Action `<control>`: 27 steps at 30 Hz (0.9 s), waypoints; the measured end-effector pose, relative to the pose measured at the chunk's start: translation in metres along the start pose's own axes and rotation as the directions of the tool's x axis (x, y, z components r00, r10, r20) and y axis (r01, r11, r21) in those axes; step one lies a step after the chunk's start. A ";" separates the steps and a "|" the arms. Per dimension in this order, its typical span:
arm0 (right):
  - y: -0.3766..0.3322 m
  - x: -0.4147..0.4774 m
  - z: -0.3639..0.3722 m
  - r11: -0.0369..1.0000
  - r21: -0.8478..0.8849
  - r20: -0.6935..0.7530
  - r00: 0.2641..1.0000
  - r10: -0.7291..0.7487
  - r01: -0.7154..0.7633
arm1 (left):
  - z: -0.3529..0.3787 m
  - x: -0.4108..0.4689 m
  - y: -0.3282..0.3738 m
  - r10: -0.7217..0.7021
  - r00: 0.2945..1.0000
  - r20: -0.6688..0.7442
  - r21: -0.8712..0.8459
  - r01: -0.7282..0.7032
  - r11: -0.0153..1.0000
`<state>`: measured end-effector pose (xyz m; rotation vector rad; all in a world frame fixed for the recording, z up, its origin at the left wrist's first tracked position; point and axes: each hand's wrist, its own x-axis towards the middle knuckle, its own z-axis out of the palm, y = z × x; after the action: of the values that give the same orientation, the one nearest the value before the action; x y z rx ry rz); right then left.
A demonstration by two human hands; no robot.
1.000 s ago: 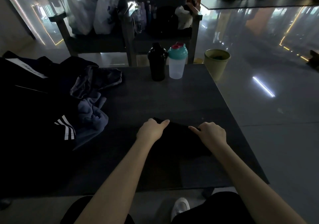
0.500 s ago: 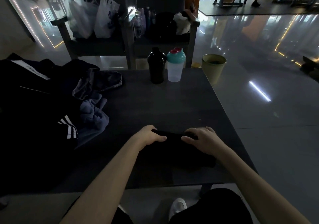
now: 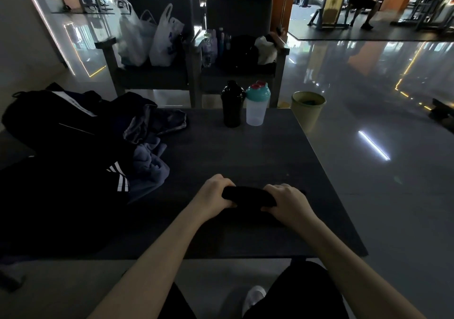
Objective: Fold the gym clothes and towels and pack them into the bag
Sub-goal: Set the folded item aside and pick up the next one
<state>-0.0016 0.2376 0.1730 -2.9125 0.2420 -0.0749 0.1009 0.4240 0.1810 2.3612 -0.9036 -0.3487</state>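
A dark table (image 3: 245, 151) stands in a dim gym. Near its front edge lies a rolled black garment (image 3: 245, 195); the left hand (image 3: 213, 195) and right hand (image 3: 286, 200) each grip one end, fingers curled over it. A black bag (image 3: 49, 122) and a crumpled grey towel (image 3: 149, 166) lie at the left.

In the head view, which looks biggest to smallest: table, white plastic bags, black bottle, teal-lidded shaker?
1. table
2. white plastic bags, though they sit farther away
3. black bottle and teal-lidded shaker: alike, so unranked
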 end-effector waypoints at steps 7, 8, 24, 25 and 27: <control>-0.036 -0.013 0.006 0.996 -0.080 0.038 0.999 -0.027 0.030 | -0.013 -0.024 -0.014 0.046 0.997 -0.065 0.027 -0.045 0.999; -0.043 -0.014 0.005 0.998 -0.047 0.024 0.999 -0.027 0.028 | -0.019 -0.028 -0.018 0.056 0.996 -0.075 0.030 -0.053 0.998; -0.194 0.132 -0.014 0.983 0.150 -0.154 0.985 -0.082 0.105 | -0.189 -0.025 -0.152 -0.079 0.914 -0.399 -0.116 0.036 0.993; -0.200 0.148 -0.011 0.981 0.168 -0.169 0.983 -0.072 0.101 | -0.200 -0.018 -0.164 -0.089 0.903 -0.420 -0.114 0.045 0.993; -0.208 0.179 -0.007 0.976 0.196 -0.203 0.977 -0.058 0.099 | -0.219 -0.004 -0.186 -0.100 0.879 -0.466 -0.097 0.062 0.993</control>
<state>0.2074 0.4058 0.2308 -2.7075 0.1400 -0.3784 0.2893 0.6318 0.2433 2.2629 -0.5466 0.1583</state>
